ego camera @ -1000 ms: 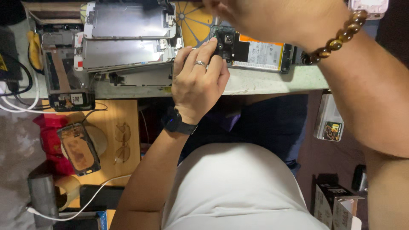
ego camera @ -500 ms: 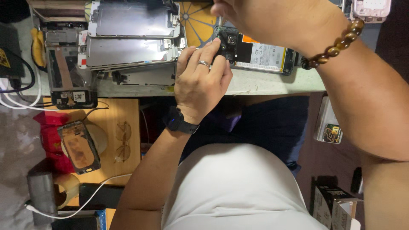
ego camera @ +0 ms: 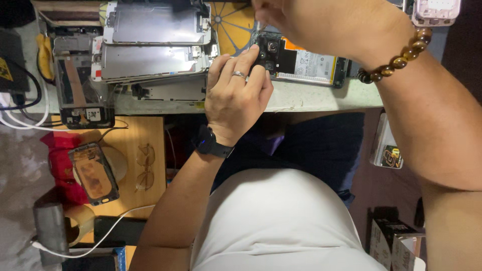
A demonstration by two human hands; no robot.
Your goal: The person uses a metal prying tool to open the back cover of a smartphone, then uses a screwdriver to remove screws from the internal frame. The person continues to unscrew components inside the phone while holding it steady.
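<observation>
An opened phone (ego camera: 306, 62), its battery and black camera board exposed, lies on the pale bench edge (ego camera: 321, 95). My left hand (ego camera: 236, 95), wearing a ring and a black wristwatch, pinches the phone's camera end between thumb and fingers. My right hand (ego camera: 326, 25), with a brown bead bracelet on the wrist, hovers closed just above the same end. A thin tool tip (ego camera: 258, 25) pokes out under its fingers, and the rest of the tool is hidden.
Several stripped phone frames and screens (ego camera: 155, 45) are stacked at the left of the bench. A wooden board (ego camera: 135, 150) below holds glasses and a phone with a cracked back (ego camera: 94, 173). White cables (ego camera: 20, 120) run at the left. Small boxes (ego camera: 386, 150) sit at the right.
Both hands stay at the phone's camera end. My left fingers have shifted slightly on it, and the view has drifted a little.
</observation>
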